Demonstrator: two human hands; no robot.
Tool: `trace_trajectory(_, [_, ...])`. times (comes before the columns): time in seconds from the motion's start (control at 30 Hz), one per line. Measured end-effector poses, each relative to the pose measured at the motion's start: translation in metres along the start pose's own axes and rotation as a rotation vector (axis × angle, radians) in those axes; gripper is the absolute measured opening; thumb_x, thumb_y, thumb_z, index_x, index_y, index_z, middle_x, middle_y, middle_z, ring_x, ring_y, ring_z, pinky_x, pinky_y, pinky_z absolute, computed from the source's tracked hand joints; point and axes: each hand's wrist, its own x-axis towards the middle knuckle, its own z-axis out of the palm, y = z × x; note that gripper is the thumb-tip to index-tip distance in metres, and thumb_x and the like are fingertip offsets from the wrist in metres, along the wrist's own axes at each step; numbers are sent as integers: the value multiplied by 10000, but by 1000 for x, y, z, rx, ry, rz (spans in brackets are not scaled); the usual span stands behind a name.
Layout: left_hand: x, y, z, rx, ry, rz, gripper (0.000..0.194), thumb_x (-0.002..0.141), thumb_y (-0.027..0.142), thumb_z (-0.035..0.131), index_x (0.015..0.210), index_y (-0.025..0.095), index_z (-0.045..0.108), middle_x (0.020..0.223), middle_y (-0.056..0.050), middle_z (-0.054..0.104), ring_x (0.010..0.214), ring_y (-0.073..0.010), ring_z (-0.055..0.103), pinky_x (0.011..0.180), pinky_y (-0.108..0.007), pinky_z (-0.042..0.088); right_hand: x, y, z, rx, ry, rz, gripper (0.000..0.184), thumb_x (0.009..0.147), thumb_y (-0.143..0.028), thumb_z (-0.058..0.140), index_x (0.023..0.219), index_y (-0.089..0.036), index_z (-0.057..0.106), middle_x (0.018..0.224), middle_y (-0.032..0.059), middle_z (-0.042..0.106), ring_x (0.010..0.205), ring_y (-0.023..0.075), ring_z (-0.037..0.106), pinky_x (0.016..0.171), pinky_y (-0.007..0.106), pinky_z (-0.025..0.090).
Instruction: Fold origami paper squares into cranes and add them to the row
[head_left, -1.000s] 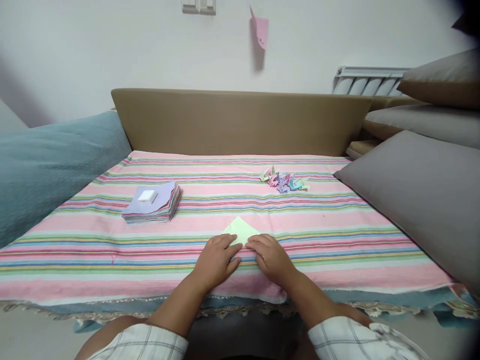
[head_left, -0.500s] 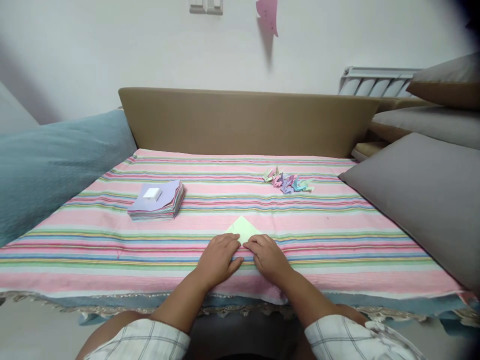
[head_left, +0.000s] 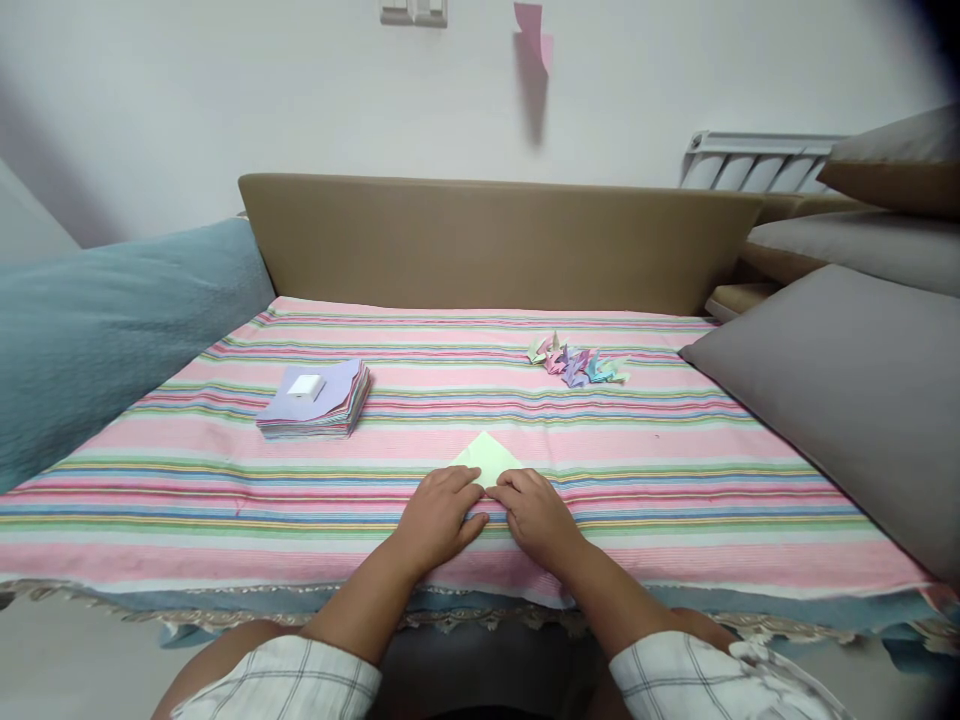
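Note:
A light green sheet of origami paper (head_left: 487, 458) lies on the striped cloth, its upper corner pointing away from me. It looks folded into a triangle, with its lower side covered by my fingers. My left hand (head_left: 442, 510) holds the left part down, fingers together on the paper and thumb lower on the cloth. On the other side, my right hand (head_left: 534, 512) grips the lower right edge with bent fingers. The fingertips of both hands almost meet at the middle of the near edge.
A stack of coloured paper (head_left: 315, 405) with a small white block (head_left: 306, 387) on top stands at left. Several small folded paper figures (head_left: 576, 365) sit at the back right. A grey cushion (head_left: 840, 400) borders the right side, a blue-covered bolster (head_left: 135, 330) the left.
Both hands and the green paper stay almost where they were. The pink slip on the wall has swung and curled differently.

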Motion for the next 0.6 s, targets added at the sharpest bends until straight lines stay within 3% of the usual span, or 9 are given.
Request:
trace_trajectory(0.4, [-5,2,4,56,94,-60,250,780,369,587,962,202,628,1390,-120,403,1227,-298,404,985,-476,370,-1,-2,-2,-16,-20,16,410,775,-46,477,1110,-246,601,1011,41,573,918,187,458,815,311,361])
trace_trajectory(0.6, [-9,1,0,71,166,-143,178,792,344,576,835,186,649,1353,-130,451,1146,-307,470,927,-491,415,-1,-1,-1,-24,-5,-7,388,780,-50,472,1088,-239,613,1003,48,574,914,185,461,817,304,363])
